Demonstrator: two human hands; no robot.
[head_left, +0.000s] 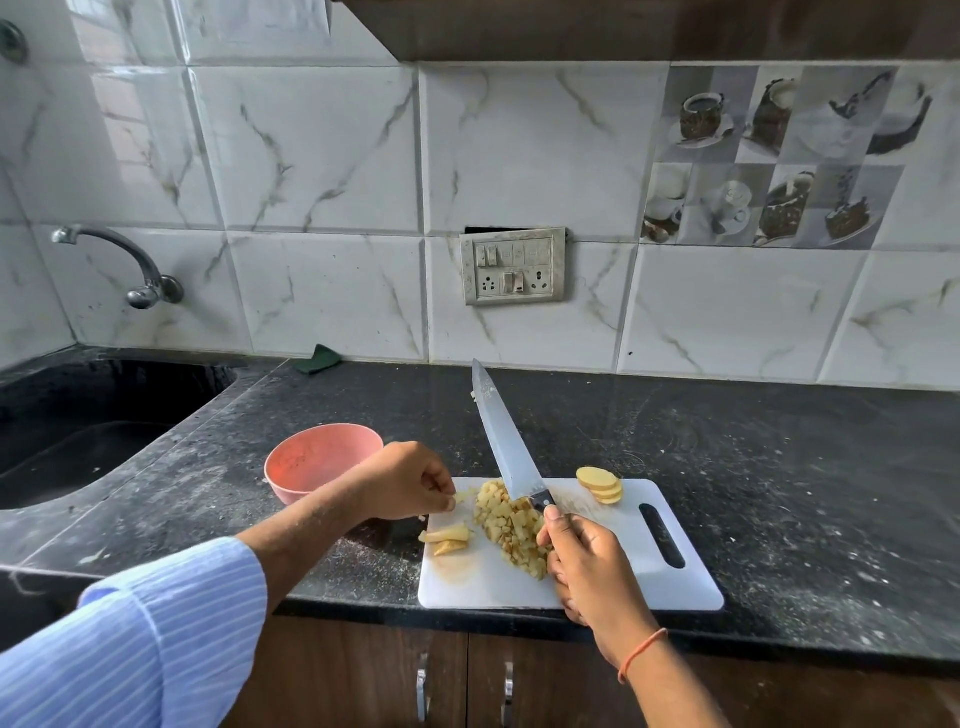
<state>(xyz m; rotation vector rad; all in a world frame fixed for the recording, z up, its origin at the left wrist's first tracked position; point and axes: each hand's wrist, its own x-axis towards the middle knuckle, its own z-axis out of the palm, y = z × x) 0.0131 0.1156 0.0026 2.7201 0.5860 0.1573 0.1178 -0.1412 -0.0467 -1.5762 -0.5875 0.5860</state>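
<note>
1. Cutting board (613, 577): white plastic, lying at the front edge of the black counter (779, 493). Its slot handle is at its right end.
2. Right hand (587, 566): over the front half of the board, fingers wrapped round the dark handle of the knife (501, 441) and thumb lying along the handle top. An orange band (641, 654) sits on the wrist.
3. Knife: the heel of the blade is at the far end of the diced pile (511, 525). The blade slants up and away, with the tip past the board's far edge and pointing toward the tiled wall. Whether the edge touches the pile cannot be told.
4. Diced pile: pale yellow cubes in a band down the middle of the board, from near the far edge toward the front, just left of the right hand.
5. Left hand (410, 480): at the board's far left corner, fingers curled, pinching a small piece (461, 498) between thumb and fingertips, just left of the pile. The striped blue sleeve (156, 639) is pushed up the forearm.
6. Strips (449, 539): a few uncut lengths at the board's left edge, apart from the pile.
7. Slices (602, 483): a short overlapping stack at the board's far edge, right of the blade.
8. Pink bowl (317, 462): on the counter just left of the board, partly behind the left wrist.
9. Surroundings: sink (78, 431) at the counter's left end with a tap (119, 265) above it, and a green cloth (319, 358) at the back edge.
</note>
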